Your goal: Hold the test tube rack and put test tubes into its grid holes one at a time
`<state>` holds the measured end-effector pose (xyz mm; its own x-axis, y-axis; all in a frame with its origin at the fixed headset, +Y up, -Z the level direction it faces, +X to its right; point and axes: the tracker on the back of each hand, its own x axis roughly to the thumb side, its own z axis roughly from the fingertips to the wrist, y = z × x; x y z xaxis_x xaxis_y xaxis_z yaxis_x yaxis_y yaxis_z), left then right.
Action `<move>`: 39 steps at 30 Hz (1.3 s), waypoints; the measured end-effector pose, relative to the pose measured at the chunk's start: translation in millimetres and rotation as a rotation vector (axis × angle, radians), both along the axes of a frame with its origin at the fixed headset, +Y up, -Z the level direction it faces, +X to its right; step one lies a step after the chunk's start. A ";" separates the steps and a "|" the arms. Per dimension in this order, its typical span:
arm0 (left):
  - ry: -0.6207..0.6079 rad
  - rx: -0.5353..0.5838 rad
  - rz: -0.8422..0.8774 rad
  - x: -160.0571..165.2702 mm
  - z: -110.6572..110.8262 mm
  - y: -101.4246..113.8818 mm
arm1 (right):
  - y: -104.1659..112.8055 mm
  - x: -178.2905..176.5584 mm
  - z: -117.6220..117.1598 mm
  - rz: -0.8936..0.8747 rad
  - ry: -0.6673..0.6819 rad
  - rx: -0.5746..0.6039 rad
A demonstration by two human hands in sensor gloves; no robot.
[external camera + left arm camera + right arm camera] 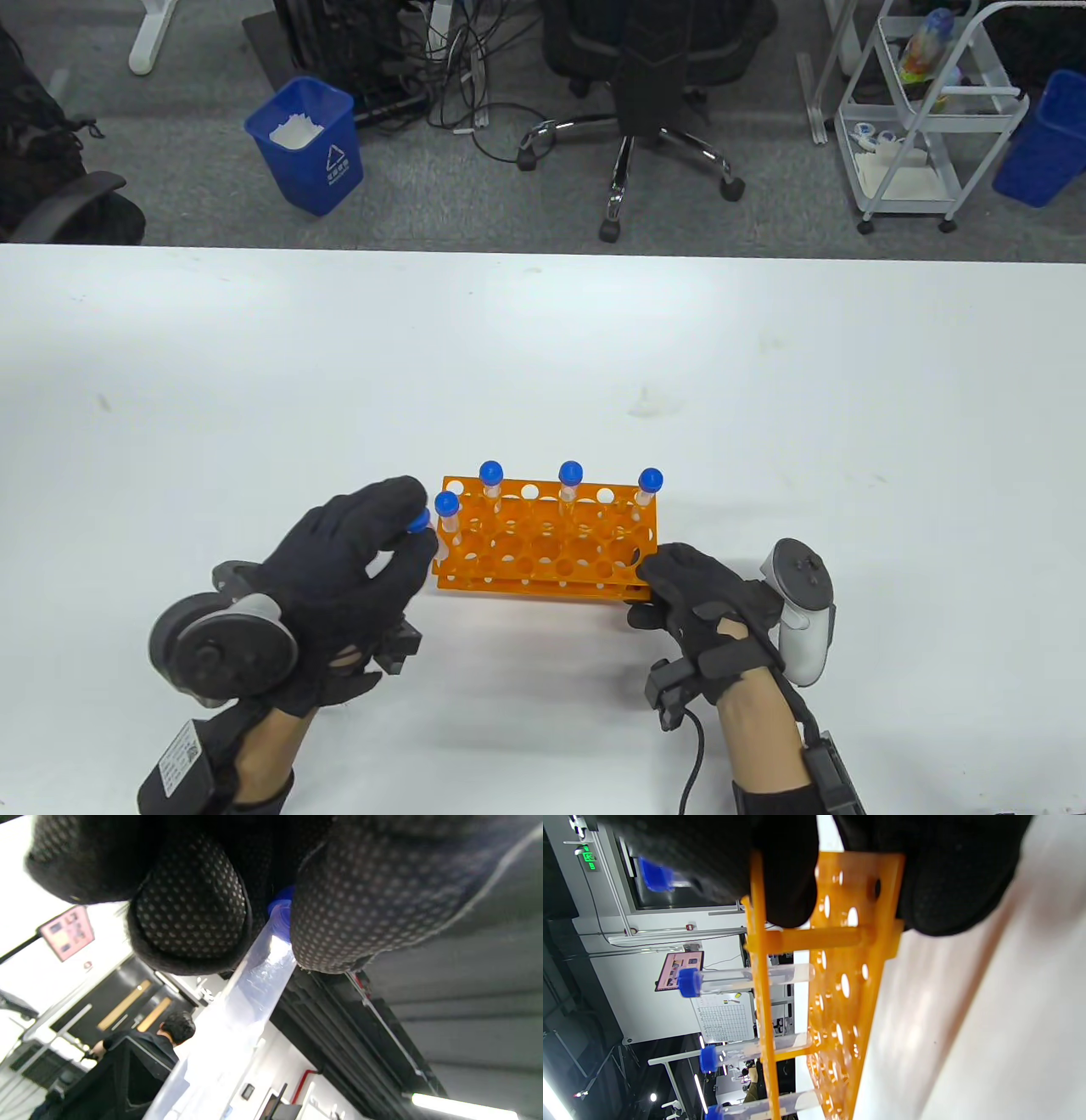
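Note:
An orange test tube rack [543, 556] stands on the white table [543, 356], with several blue-capped tubes upright in it, such as one at the back right [650, 482]. My left hand [417, 533] pinches another blue-capped tube [419, 520] just off the rack's left end. In the left wrist view the fingers [191, 908] grip this tube [246, 997] just below its cap. My right hand [652, 586] grips the rack's right end. In the right wrist view the fingers [785, 878] clamp the rack's end plates [840, 984].
Beyond the table's far edge are an office chair [645, 93], a blue bin [307, 144] and a white cart [925, 119]. Bare table surface lies on all sides of the rack.

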<state>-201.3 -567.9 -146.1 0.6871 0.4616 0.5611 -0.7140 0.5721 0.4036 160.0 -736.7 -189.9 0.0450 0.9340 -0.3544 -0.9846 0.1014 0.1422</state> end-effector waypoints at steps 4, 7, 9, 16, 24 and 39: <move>0.039 0.026 -0.050 29.2 7.4 -14.6 | -0.5 -2.3 0.3 0.007 0.008 0.004; 0.064 0.049 -0.098 43.1 10.0 -24.0 | -0.5 -5.0 1.0 0.011 0.015 0.006; 0.067 0.050 -0.131 50.9 10.6 -29.1 | 0.0 -7.1 1.5 0.012 0.023 0.009; 0.111 0.079 -0.257 64.5 11.6 -40.7 | 2.5 -11.0 3.4 0.008 0.033 0.022; 0.141 0.063 -0.373 74.9 13.6 -46.2 | 3.9 -11.0 4.4 -0.026 0.034 0.027; 0.163 -0.004 -0.575 84.4 17.5 -45.2 | 3.8 -8.2 5.0 -0.023 0.030 0.023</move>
